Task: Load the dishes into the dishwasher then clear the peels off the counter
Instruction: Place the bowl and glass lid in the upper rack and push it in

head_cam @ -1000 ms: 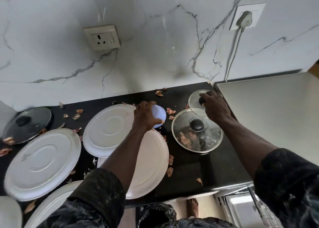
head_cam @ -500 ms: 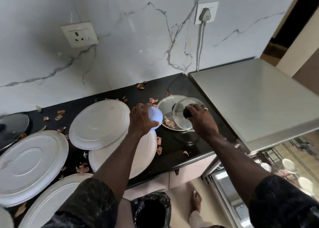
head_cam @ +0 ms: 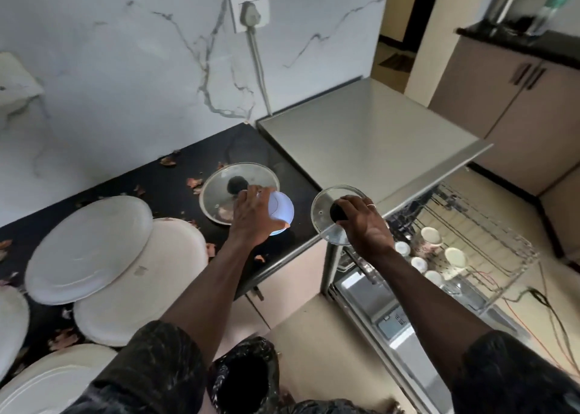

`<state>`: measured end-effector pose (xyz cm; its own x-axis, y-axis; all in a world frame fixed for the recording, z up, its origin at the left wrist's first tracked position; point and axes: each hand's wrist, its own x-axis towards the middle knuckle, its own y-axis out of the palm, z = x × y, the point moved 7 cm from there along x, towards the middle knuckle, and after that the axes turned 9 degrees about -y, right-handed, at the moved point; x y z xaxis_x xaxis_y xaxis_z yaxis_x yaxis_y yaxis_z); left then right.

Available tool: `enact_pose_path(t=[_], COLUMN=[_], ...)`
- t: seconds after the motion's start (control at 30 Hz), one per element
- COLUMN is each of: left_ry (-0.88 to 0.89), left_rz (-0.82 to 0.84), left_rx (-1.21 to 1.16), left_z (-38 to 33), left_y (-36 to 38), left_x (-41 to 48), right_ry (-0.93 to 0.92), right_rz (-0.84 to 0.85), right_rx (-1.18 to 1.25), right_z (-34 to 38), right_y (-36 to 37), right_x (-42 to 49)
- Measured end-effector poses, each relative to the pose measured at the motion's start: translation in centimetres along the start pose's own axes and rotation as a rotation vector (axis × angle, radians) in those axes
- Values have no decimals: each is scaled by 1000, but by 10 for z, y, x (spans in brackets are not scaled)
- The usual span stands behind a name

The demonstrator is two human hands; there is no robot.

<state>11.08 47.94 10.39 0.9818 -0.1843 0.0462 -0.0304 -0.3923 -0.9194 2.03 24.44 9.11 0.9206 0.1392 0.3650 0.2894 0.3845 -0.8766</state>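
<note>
A person is holding 2 dishes over the counter (head_cam: 157, 183) edge.
The left grip (head_cam: 251, 222) is curling around a small white bowl (head_cam: 282, 213); the right grip (head_cam: 365, 229) is pinching the black knob of a small glass lid (head_cam: 323, 216).

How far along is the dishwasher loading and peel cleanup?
Done: cups sit in the pulled-out dishwasher rack. In hand: the left hand holds a small white bowl; the right hand grips a small glass lid by its knob. Left: the large glass lid, white plates and peels on the counter.
</note>
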Motion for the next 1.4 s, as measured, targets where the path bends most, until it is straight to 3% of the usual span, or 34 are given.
enact_pose_path(t=[0.33, 0.63, 1.03, 1.4], left_ry=[225, 429, 536, 540], left_rz=[62, 140, 322, 490], left_rx=[-37, -39, 90, 89], left_z=[-184, -336, -409, -465], left_y=[88, 156, 248, 373], left_x=[-15, -55, -29, 71], right_ry=[179, 407, 764, 1046], right_rz=[-102, -96, -102, -120], right_rx=[-48, -48, -41, -21], right_z=[-141, -236, -315, -433], right_y=[-96, -134, -126, -72], right_x=[-115, -211, -280, -256])
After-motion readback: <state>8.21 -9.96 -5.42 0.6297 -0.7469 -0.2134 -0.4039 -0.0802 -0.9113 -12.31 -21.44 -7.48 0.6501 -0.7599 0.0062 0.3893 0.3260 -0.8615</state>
